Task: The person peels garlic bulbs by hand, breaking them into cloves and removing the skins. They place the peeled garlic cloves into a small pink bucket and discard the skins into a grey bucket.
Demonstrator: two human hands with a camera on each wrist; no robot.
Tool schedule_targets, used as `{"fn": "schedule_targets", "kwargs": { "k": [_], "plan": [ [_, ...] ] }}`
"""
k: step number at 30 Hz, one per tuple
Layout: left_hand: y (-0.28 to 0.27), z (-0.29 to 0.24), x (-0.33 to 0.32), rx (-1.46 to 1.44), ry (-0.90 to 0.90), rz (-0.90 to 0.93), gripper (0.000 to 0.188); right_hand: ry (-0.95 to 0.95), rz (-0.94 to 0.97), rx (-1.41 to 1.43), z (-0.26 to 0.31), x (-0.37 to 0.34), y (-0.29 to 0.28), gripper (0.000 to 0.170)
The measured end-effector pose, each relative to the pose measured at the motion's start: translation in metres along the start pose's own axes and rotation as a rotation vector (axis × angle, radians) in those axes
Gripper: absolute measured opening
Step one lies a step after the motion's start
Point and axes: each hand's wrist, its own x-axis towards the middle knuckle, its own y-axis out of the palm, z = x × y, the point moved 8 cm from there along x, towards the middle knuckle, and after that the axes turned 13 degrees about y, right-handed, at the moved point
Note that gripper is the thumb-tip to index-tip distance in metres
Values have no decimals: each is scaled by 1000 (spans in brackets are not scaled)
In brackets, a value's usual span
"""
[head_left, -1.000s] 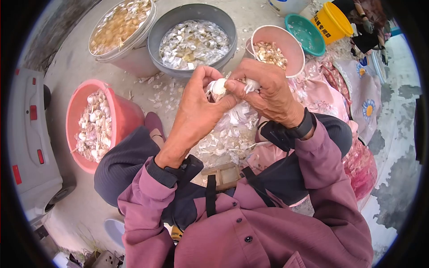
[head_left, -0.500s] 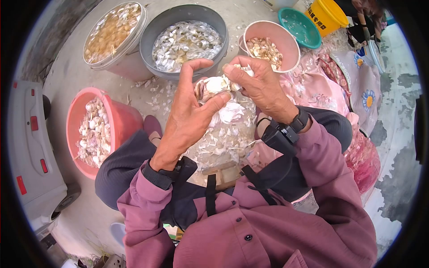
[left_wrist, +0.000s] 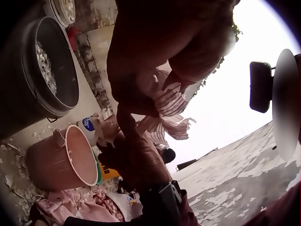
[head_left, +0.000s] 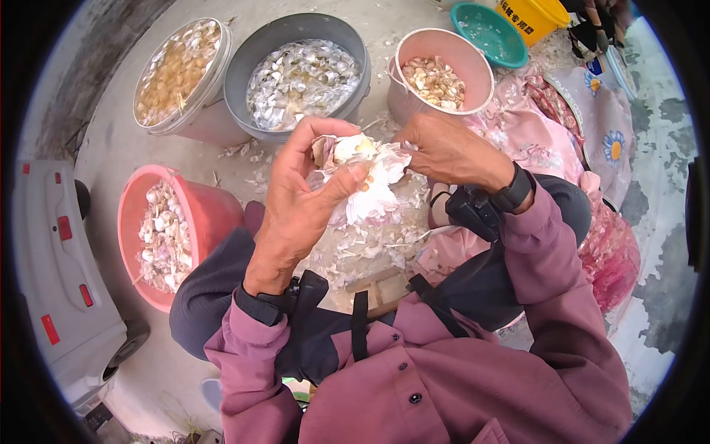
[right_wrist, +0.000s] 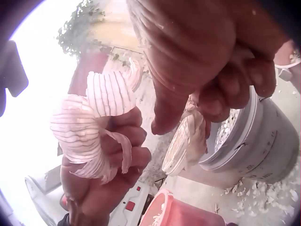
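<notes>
A partly broken garlic bulb [head_left: 355, 150], its white papery skin peeled outward, sits in my left hand [head_left: 296, 196], gripped between thumb and fingers. The striped skin [right_wrist: 91, 127] flares from that hand in the right wrist view and hangs from it in the left wrist view. Just right of the bulb, my right hand [head_left: 458, 152] has its fingers curled in, palm turned down. A papery piece of garlic [right_wrist: 190, 132] shows below those curled fingers, mostly hidden by them. Loose garlic skins [head_left: 370, 237] litter the ground below both hands.
Whole garlic bulbs fill a red bucket [head_left: 218, 222] at left. Ahead stand a white bucket [head_left: 214, 122] and a dark grey tub [head_left: 292, 22], both with garlic in water, and a pink bucket [head_left: 399, 92] of cloves. Pink cloth [head_left: 525, 137] lies at right.
My right hand has moved away from the bulb to the right and turned palm down, taking a piece of garlic with it. The left hand keeps the bulb, whose skin now spreads wider.
</notes>
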Motion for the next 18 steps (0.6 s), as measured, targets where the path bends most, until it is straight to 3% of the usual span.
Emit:
{"fn": "schedule_targets", "kwargs": {
  "k": [2, 3, 8, 10, 11, 13, 18],
  "plan": [
    [-3, 6, -3, 80, -117, 28, 39, -127, 83, -156, 5, -8, 6, 26],
    [-3, 7, -2, 80, -124, 30, 39, -257, 12, -42, 10, -12, 0, 25],
    [0, 19, 0, -98, -212, -43, 50, -253, -138, 324, 9, -16, -28, 22],
    [2, 21, 1, -67, -195, -44, 51, -379, -282, 392, 19, -28, -40, 20],
    [2, 21, 2, -40, -181, -46, 52, -379, -282, 393, 19, -25, -37, 20],
    [9, 16, 3, -7, -183, -15, 52, -622, -378, 261, 32, -33, -31, 18],
    [10, 21, 4, 218, -164, 130, 49, -609, -357, 120, 35, -35, -21, 17]
  ]
}}
